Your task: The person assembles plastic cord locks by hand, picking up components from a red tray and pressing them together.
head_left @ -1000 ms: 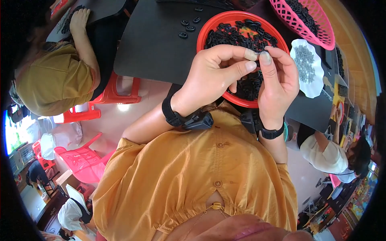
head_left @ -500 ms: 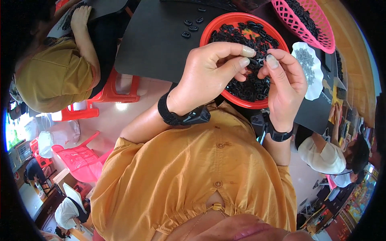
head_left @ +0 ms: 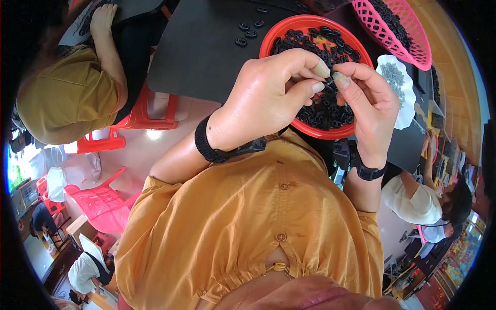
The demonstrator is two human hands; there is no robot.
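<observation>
Seen from above, a person in an orange shirt [head_left: 232, 217] is sitting at a dark table [head_left: 201, 57], working with both bare hands. A colourful panel [head_left: 465, 250] is showing at the far right edge, and any writing on it is too small to read.

Half a second ago the two sets of fingertips were standing apart; now they are coming close together, nearly meeting. The red basin is staying in about the same place.

The left hand [head_left: 271, 95] is pinching narrowly, thumb below and index finger above, holding a small black piece [head_left: 329, 81] at the fingertips. The right hand [head_left: 369, 111] is bringing its thumb and index finger close together just beside that piece; whether it is holding anything cannot be told.

The piece is lying between the two hands, above the red basin [head_left: 323, 134], which is holding many black parts [head_left: 323, 118]. To the right, a white wavy-edged dish [head_left: 405, 111] is holding small grey bits [head_left: 392, 77], and beyond it a pink basket [head_left: 421, 59] is holding more black parts. Five black ovals [head_left: 250, 34] are lying on the table left of the basin.
</observation>
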